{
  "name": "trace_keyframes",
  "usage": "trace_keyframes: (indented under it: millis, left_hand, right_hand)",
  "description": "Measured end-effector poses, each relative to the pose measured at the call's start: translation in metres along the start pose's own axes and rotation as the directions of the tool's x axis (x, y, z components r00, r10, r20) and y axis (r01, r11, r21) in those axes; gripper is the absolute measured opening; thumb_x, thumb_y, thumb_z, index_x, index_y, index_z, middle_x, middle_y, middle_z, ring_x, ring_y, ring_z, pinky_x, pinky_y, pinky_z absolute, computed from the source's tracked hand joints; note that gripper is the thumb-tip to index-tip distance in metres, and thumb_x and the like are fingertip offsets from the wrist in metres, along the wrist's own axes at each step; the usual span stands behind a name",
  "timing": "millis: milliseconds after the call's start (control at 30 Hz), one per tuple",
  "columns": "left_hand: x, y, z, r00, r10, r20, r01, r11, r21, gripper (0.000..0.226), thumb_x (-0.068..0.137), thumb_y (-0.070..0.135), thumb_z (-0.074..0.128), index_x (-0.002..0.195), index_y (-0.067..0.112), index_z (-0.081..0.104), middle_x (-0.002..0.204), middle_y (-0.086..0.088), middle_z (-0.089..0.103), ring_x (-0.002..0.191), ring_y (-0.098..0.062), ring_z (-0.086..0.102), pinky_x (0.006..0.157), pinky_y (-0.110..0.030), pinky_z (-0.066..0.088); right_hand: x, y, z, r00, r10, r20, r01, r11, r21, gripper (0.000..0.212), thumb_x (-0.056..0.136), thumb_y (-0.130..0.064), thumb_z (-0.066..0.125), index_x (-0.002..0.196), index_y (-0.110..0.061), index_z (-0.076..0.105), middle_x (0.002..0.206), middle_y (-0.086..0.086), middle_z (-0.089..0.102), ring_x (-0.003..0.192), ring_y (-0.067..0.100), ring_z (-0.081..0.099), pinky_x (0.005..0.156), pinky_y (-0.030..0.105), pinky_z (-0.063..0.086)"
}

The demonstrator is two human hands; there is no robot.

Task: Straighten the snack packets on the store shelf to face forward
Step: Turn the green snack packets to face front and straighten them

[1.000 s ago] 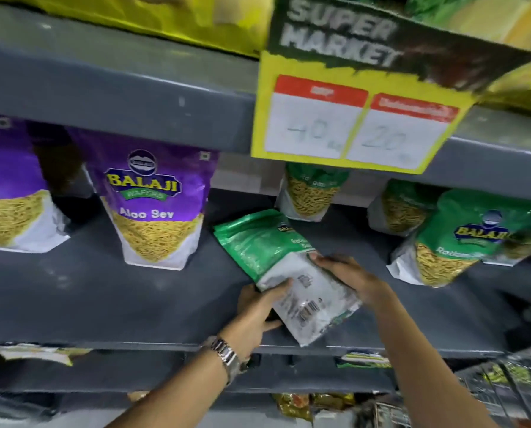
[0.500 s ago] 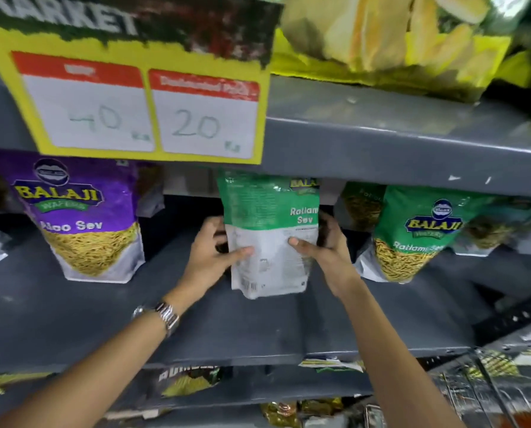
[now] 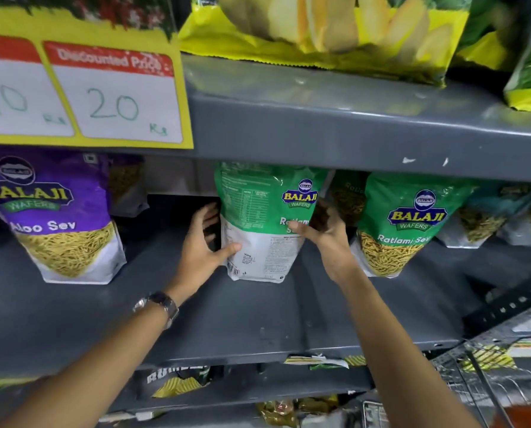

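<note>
Packets are standing in a row on the grey metal shelf (image 3: 258,319), and the green-and-white Ratlami Sev packet (image 3: 265,223) in the middle is serving as the landmark. Far to its left, the purple Aloo Sev packet (image 3: 57,214) is standing upright and facing forward, under the yellow price card (image 3: 82,91). Just left of the green-and-white packet, the left hand (image 3: 200,242), a metal wristwatch (image 3: 160,305) on its wrist, is gripping the packet's left edge, thumb pressing on the white lower panel and fingers curling behind. The packet is standing upright, its printed back panel partly showing. On its right edge, the right hand (image 3: 326,233) is clasping it, thumb on the front. Just right of that, a second green Ratlami Sev packet (image 3: 403,223) is facing forward.
</note>
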State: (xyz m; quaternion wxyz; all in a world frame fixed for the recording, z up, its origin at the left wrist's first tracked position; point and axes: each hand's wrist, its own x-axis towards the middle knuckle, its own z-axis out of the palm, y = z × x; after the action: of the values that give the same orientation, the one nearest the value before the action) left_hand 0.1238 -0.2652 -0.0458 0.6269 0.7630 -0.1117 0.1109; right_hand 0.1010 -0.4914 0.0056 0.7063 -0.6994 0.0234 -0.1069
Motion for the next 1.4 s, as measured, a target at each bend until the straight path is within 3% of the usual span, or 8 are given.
trace_keyframes:
  millis: [167, 467, 733, 833, 933, 1167, 1300, 1400]
  left_hand:
    - [-0.056, 0.021, 0.044, 0.957, 0.048, -0.286, -0.035, 0.998, 0.051, 0.071, 0.066, 0.025, 0.082, 0.124, 0.023, 0.042, 0.109, -0.001, 0.048, 0.086, -0.003, 0.054, 0.077, -0.019, 0.048]
    - [-0.062, 0.030, 0.096, 0.985, 0.026, -0.168, -0.004, 0.992, 0.128, 0.123, 0.052, 0.051, 0.082, 0.146, 0.026, 0.007, 0.151, -0.017, 0.022, 0.141, -0.028, 0.020, 0.113, -0.052, 0.025]
    - [-0.037, 0.031, 0.084, 0.988, -0.006, -0.157, 0.009, 1.000, 0.022, 0.116, 0.049, 0.041, 0.086, 0.143, 0.016, 0.023, 0.143, -0.009, 0.032, 0.135, -0.018, 0.033, 0.111, -0.042, 0.033]
    - [-0.027, 0.027, 0.073, 0.991, 0.018, -0.132, -0.013, 0.999, 0.039, 0.096, 0.058, 0.025, 0.089, 0.138, 0.013, 0.035, 0.133, -0.007, 0.037, 0.118, -0.006, 0.042, 0.104, -0.018, 0.036]
    - [-0.018, 0.021, 0.060, 0.998, 0.045, -0.038, -0.041, 0.995, 0.090, 0.092, 0.054, 0.031, 0.089, 0.133, 0.011, 0.045, 0.121, -0.005, 0.033, 0.110, -0.011, 0.044, 0.095, 0.000, 0.029]
    - [0.007, 0.002, 0.021, 0.977, -0.053, 0.208, 0.041, 0.997, 0.063, 0.092, 0.044, 0.056, 0.081, 0.126, 0.027, 0.049, 0.122, -0.001, 0.062, 0.113, -0.017, 0.060, 0.098, -0.042, 0.048]
    - [0.018, 0.008, 0.006, 0.942, 0.000, 0.337, -0.049, 0.989, 0.137, 0.100, 0.047, 0.076, 0.070, 0.128, 0.025, 0.041, 0.124, 0.006, 0.056, 0.113, -0.008, 0.055, 0.097, -0.019, 0.043]
    - [0.019, 0.000, 0.001, 0.968, 0.073, 0.239, -0.111, 0.982, 0.150, 0.089, 0.061, 0.059, 0.074, 0.130, 0.012, 0.044, 0.122, -0.003, 0.050, 0.117, -0.017, 0.053, 0.100, -0.037, 0.046]
  right_hand:
    - [0.001, -0.016, 0.004, 0.994, -0.094, -0.063, 0.091, 0.995, -0.051, 0.042, 0.066, 0.006, 0.077, 0.096, -0.009, 0.053, 0.089, -0.003, 0.068, 0.075, -0.004, 0.068, 0.066, 0.011, 0.051]
    - [-0.028, -0.019, 0.015, 0.977, -0.209, -0.040, 0.196, 0.957, -0.214, 0.061, 0.055, -0.017, 0.090, 0.104, -0.024, 0.055, 0.098, -0.009, 0.069, 0.091, 0.005, 0.067, 0.079, 0.020, 0.054]
    - [-0.051, -0.026, 0.008, 0.979, -0.091, 0.181, 0.098, 0.995, -0.029, 0.024, 0.076, -0.019, 0.066, 0.096, -0.006, 0.068, 0.089, 0.007, 0.070, 0.082, 0.012, 0.065, 0.069, 0.026, 0.054]
    - [-0.048, -0.024, 0.009, 0.973, -0.172, 0.156, 0.187, 0.978, -0.093, 0.009, 0.081, -0.009, 0.067, 0.089, -0.010, 0.071, 0.097, 0.013, 0.064, 0.088, 0.013, 0.064, 0.075, 0.022, 0.052]
    - [-0.031, -0.019, 0.012, 0.968, -0.225, -0.110, 0.205, 0.964, -0.172, 0.032, 0.070, -0.016, 0.080, 0.089, -0.030, 0.059, 0.102, 0.006, 0.063, 0.094, 0.012, 0.063, 0.081, 0.024, 0.052]
    - [0.005, -0.018, 0.003, 0.999, -0.019, -0.026, 0.012, 0.971, -0.240, 0.110, 0.051, -0.032, 0.090, 0.142, -0.017, 0.030, 0.143, 0.000, 0.043, 0.132, 0.016, 0.042, 0.110, 0.038, 0.038]
    - [0.002, -0.021, 0.001, 0.996, -0.003, 0.086, 0.021, 0.977, -0.211, 0.082, 0.065, -0.013, 0.083, 0.133, -0.017, 0.037, 0.124, -0.006, 0.058, 0.114, 0.005, 0.055, 0.092, 0.016, 0.048]
    - [0.000, -0.018, -0.001, 0.999, -0.011, 0.041, 0.017, 0.987, -0.163, 0.079, 0.066, -0.010, 0.082, 0.131, -0.020, 0.039, 0.118, -0.001, 0.062, 0.108, 0.008, 0.060, 0.091, 0.023, 0.051]
